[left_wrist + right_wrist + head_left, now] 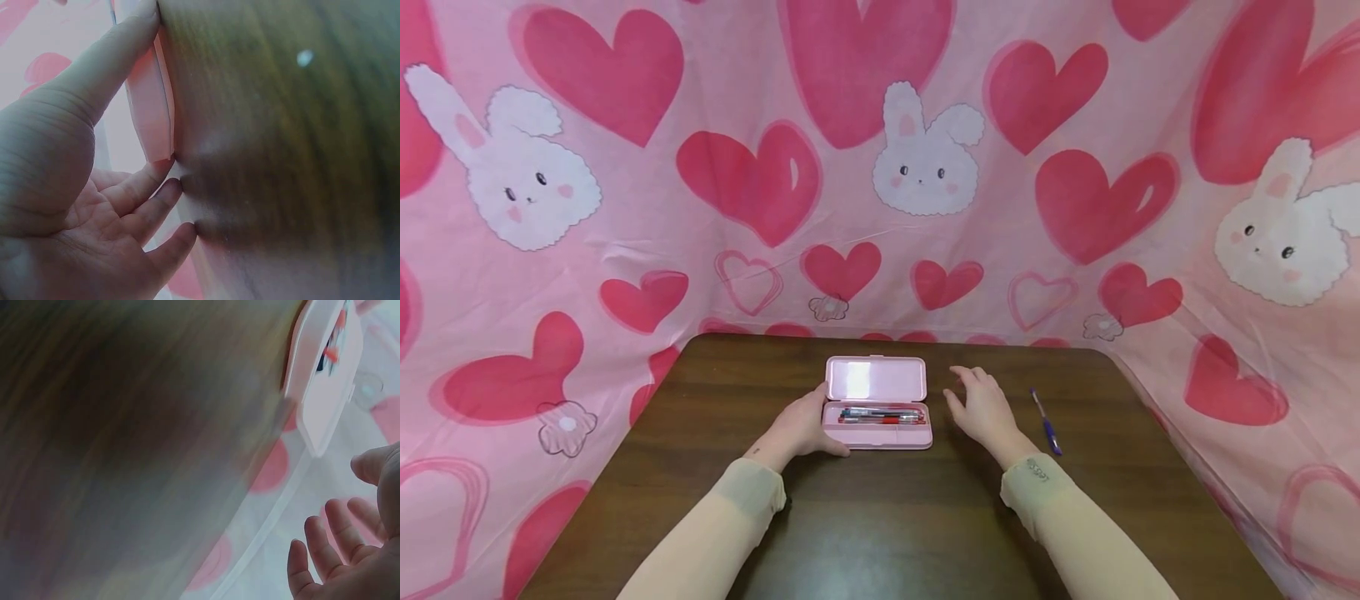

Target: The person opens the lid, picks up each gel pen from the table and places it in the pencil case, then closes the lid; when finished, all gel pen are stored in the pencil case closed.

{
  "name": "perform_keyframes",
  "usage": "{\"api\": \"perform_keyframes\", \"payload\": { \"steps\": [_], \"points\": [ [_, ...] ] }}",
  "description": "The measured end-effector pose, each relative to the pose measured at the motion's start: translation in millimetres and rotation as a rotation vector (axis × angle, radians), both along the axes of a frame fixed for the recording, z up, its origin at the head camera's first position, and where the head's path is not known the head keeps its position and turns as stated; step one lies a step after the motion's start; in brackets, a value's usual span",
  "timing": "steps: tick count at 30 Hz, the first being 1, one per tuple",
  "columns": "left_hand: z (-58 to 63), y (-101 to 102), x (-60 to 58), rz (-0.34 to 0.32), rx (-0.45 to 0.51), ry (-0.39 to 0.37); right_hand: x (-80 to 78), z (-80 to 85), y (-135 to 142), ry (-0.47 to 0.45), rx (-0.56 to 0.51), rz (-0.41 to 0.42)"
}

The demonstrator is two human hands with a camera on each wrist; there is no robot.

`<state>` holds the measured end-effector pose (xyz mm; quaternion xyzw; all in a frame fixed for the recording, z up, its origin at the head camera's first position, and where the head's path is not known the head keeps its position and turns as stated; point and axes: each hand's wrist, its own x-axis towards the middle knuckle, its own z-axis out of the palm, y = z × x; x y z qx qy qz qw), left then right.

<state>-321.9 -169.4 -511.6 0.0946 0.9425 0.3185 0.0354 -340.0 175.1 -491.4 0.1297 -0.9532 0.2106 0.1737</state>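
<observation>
A pink pencil case (865,435) lies on the table with its lid (891,379) flipped back. Several pens (883,415) rest inside along the rear of the tray, some with red parts. My left hand (797,423) holds the case's left end, thumb along the front edge and fingers round the side; in the left wrist view the fingertips also touch the table. To the right of the case, my right hand (988,412) hovers apart from it with fingers loosely spread and nothing held. Farther right lies a blue pen (1047,423), outside the case.
The dark brown wooden table (865,525) ends at a straight back edge close behind the case. Pink cloth (857,225) with hearts and rabbits hangs behind and at both sides.
</observation>
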Motion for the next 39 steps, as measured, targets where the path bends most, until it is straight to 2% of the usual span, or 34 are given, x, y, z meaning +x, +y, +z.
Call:
{"api": "perform_keyframes", "payload": {
  "steps": [8, 14, 22, 39],
  "points": [
    [0.8, -0.8, 0.1, 0.001, -0.002, -0.002, 7.4, 0.1, 43.4, -0.014, 0.008, -0.057],
    [-2.7, 0.1, -2.0, -0.008, -0.03, 0.032, 13.2, -2.9, 73.9, -0.011, 0.0, -0.103],
    [-3.2, -0.7, -2.7, -0.013, -0.033, 0.042, 21.2, -8.4, 102.3, -0.059, 0.016, -0.172],
    [-1.0, 0.2, -0.7, -0.004, -0.018, 0.017, 33.7, -10.6, 135.9, -0.292, 0.06, -0.294]
  ]
}}
